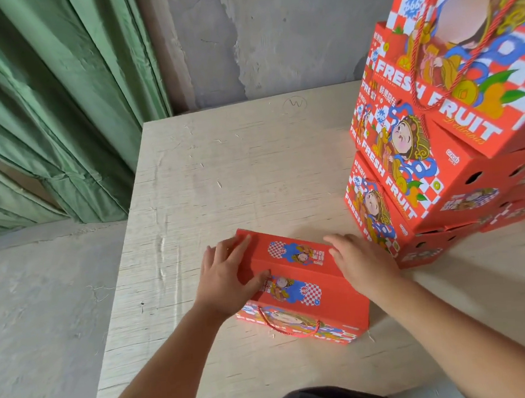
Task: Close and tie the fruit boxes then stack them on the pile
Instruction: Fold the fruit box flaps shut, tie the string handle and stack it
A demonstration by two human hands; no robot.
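Head view: only one camera here, so everything came from this angle.
Fruit box (300, 286): red one, sat on the bench near the front edge, just left of the pile. Its two top flaps were folded down and met in a seam running across the top.
Left hand (227, 278): lay on the box's left end, fingers pretty much straight, reaching over the far flap's corner, with the thumb pressed flat on the top near the seam. Not curled round anything, more of a flat press.
Right hand (360, 261): rested on the box's right end, fingers stretched out and loose, palm down over the top edge there. Also just pressing, no real grip that I could see.
Box vs hands: the box sat between the two hands, one on each short end, both touching it.
Rope handle (289, 323): red cord, hung in a loop down the near side of the box, not touched by either hand.
Pile (435, 158): same red "FRESH FRUIT" boxes stacked several high at the right of the bench, just beside the right hand but not touching it.
Bench (220, 170): pale rough wooden board.
Curtain (40, 107): green, hung at the left behind the bench.
Wall (272, 33): grey, patchy plaster.
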